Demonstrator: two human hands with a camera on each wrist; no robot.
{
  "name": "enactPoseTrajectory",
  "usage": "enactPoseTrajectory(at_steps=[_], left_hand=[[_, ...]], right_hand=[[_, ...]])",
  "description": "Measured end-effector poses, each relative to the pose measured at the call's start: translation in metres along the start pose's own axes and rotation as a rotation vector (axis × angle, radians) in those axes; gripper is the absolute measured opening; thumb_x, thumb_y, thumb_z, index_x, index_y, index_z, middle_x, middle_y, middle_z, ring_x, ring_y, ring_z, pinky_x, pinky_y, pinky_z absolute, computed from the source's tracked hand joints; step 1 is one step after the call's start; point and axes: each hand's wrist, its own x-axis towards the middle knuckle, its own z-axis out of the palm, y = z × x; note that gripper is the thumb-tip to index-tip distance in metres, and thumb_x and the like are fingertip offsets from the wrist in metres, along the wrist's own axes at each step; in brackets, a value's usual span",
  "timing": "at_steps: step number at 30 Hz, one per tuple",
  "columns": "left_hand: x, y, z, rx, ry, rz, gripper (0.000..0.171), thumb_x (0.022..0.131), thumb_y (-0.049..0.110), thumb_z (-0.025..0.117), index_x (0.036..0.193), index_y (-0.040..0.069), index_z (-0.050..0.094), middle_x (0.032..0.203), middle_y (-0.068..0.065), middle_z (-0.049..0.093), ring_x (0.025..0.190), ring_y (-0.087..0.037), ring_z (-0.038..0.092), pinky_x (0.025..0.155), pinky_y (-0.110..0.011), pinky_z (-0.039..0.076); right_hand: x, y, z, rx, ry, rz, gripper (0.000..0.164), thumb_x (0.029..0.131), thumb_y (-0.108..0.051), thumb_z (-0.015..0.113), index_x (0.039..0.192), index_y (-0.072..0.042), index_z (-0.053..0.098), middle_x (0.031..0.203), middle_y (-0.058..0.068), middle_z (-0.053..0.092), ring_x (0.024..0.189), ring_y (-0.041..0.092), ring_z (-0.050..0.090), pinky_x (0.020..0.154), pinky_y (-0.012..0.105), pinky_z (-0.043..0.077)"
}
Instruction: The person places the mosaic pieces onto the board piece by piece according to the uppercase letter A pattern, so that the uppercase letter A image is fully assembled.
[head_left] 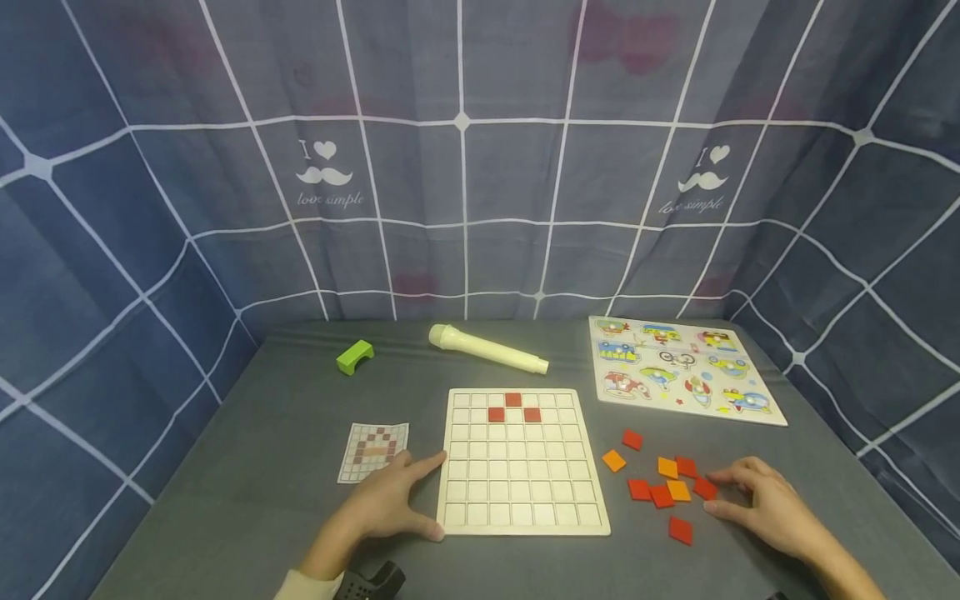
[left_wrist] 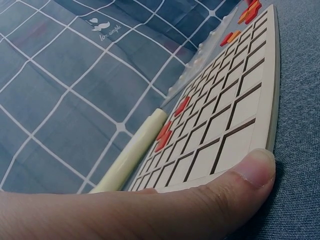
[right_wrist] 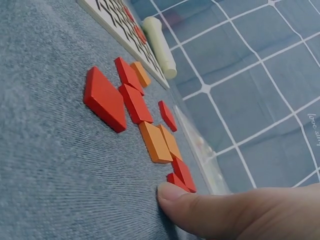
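A cream grid board point(head_left: 524, 534) lies flat in the middle of the table, with three red tiles set in its cells near the far edge. My left hand point(head_left: 390, 498) touches the board's left edge with spread index finger and thumb; the thumb point(left_wrist: 252, 170) lies at the near corner. On the right, my right hand point(head_left: 772, 508) pinches a red tile point(head_left: 705, 488) between thumb and index finger at the end of a loose group. Around it are several red tiles point(head_left: 681, 531) and three orange tiles point(head_left: 614, 460). A pattern card point(head_left: 351, 454) is partly behind the left hand.
Beyond the board lies a pale toy microphone point(head_left: 491, 348). A green arch block point(head_left: 355, 357) stands at the back left. At the back right is a white picture board point(head_left: 686, 371) with vehicle pictures. A checked curtain point(head_left: 420, 167) closes off the back and sides.
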Motion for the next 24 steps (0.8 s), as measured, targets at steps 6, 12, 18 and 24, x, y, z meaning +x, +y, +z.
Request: enactPoseTrajectory(at_steps=[6, 12, 18, 24], left_hand=[[-0.001, 0.001, -0.001, -0.009, -0.002, -0.002, 0.104, 0.053, 0.051, 0.092, 0.144, 0.022, 0.051, 0.099, -0.007, 0.051, 0.076, -0.019, 0.046, 0.065, -0.034, 0.039], [-0.005, -0.002, -0.003, -0.016, 0.008, 0.007, 0.104, 0.053, 0.05, 0.091, 0.144, 0.02, 0.051, 0.097, -0.006, 0.05, 0.075, -0.018, 0.044, 0.064, -0.031, 0.037], [-0.004, -0.004, -0.003, -0.012, 0.004, 0.012, 0.104, 0.054, 0.051, 0.091, 0.145, 0.021, 0.051, 0.097, -0.005, 0.05, 0.075, -0.018, 0.044, 0.065, -0.032, 0.038], [0.0, -0.003, 0.0, -0.018, 0.001, 0.044, 0.104, 0.055, 0.052, 0.09, 0.145, 0.02, 0.05, 0.097, -0.005, 0.049, 0.075, -0.018, 0.044, 0.065, -0.031, 0.038]], right_hand=[[-0.002, -0.003, 0.0, -0.005, 0.053, 0.002, 0.038, 0.07, -0.039, 0.086, 0.095, -0.013, 0.076, 0.09, -0.001, 0.058, 0.074, 0.003, 0.042, 0.063, 0.024, 0.035], [0.003, -0.009, -0.01, 0.074, 0.196, -0.003, 0.032, 0.074, -0.037, 0.085, 0.092, -0.014, 0.073, 0.091, 0.0, 0.064, 0.072, -0.007, 0.044, 0.061, 0.022, 0.039], [0.009, -0.021, -0.02, 0.079, 0.337, -0.066, 0.029, 0.07, -0.028, 0.088, 0.09, -0.015, 0.071, 0.089, -0.001, 0.063, 0.074, -0.007, 0.046, 0.061, 0.019, 0.039], [0.014, -0.037, -0.016, 0.1, 0.285, -0.113, 0.026, 0.073, -0.028, 0.086, 0.091, -0.017, 0.07, 0.09, -0.003, 0.064, 0.077, -0.002, 0.052, 0.064, 0.022, 0.041]])
